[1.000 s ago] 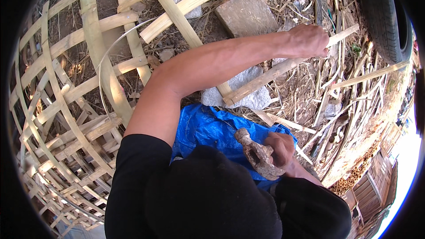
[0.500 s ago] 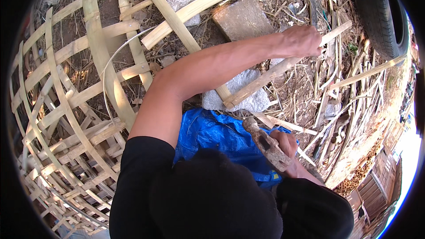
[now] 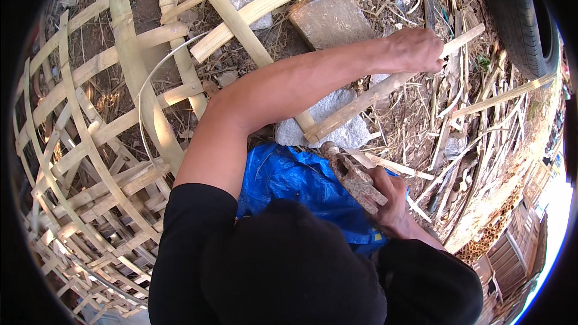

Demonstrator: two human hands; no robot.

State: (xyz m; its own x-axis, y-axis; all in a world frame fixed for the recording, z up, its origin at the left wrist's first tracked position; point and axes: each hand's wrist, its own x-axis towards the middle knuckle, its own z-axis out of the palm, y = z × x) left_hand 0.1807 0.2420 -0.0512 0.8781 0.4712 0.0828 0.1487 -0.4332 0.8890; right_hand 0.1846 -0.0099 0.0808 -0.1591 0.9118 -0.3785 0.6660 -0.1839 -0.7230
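Note:
My left arm stretches across to the right, and my left hand (image 3: 415, 51) is closed around a wooden stick (image 3: 367, 103). The stick's near end lies at the lower end of a long bamboo strip (image 3: 257, 53), over a pale grey stone (image 3: 337, 125). Below them my right hand (image 3: 390, 200) grips a hammer (image 3: 356, 184) with a worn, rusty-looking head. The hammer head is held just under the stick's near end, apart from it. Most of its handle is hidden by my hand. A blue plastic sheet (image 3: 286, 177) lies beneath the hammer.
A woven bamboo lattice (image 3: 90, 138) fills the left side. A flat brown block (image 3: 331, 19) and another grey stone (image 3: 250, 3) lie beyond my left arm. At the far right stands a black tyre (image 3: 512, 21). Split bamboo pieces (image 3: 500, 99) litter the ground on the right.
The hammer has risen a little up and to the left, with my right hand turning along with it. My left hand and the stick have shifted slightly to the right.

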